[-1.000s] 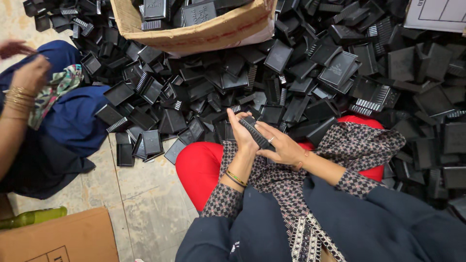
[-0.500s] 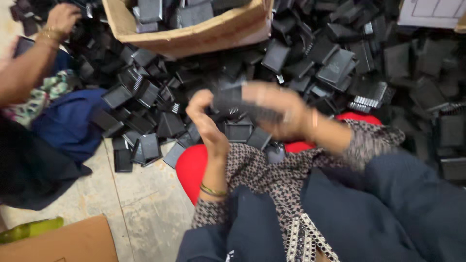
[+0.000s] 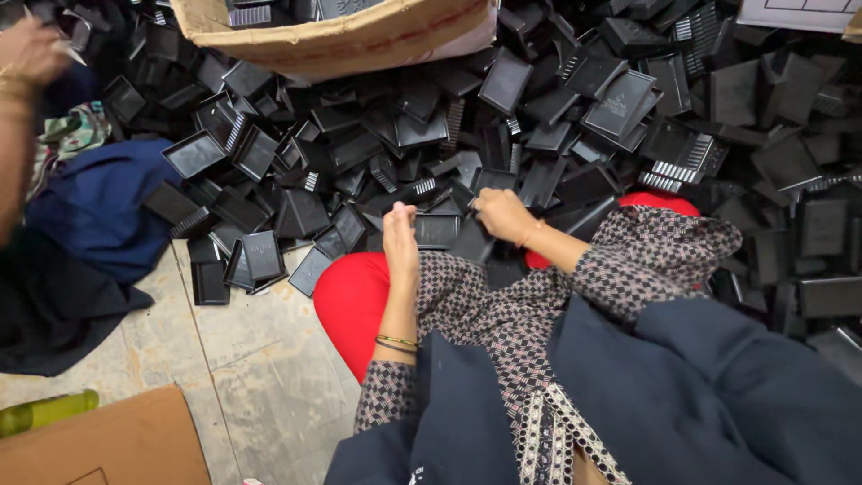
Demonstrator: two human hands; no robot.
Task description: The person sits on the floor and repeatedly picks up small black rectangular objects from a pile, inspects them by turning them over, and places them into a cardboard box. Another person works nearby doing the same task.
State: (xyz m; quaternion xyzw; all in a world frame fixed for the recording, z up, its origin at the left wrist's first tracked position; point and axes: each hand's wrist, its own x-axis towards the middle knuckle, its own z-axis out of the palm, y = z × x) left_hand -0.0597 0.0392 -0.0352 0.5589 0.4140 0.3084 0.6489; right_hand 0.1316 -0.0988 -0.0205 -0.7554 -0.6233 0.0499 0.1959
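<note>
Single head view, steep downward look, close over lap, floor pile (image 3: pixel 557 135) probably slightly farther

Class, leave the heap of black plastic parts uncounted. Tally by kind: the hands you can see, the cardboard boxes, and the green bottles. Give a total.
Hands: 3, the person's left hand, right hand, and a co-worker's hand
Cardboard boxes: 2, the far box and the near box
Green bottles: 1, the green bottle
Total: 6

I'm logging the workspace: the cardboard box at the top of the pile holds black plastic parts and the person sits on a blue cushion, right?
Not quite: the head view shows the cushion is red, not blue. The cardboard box does hold black plastic parts.
</note>
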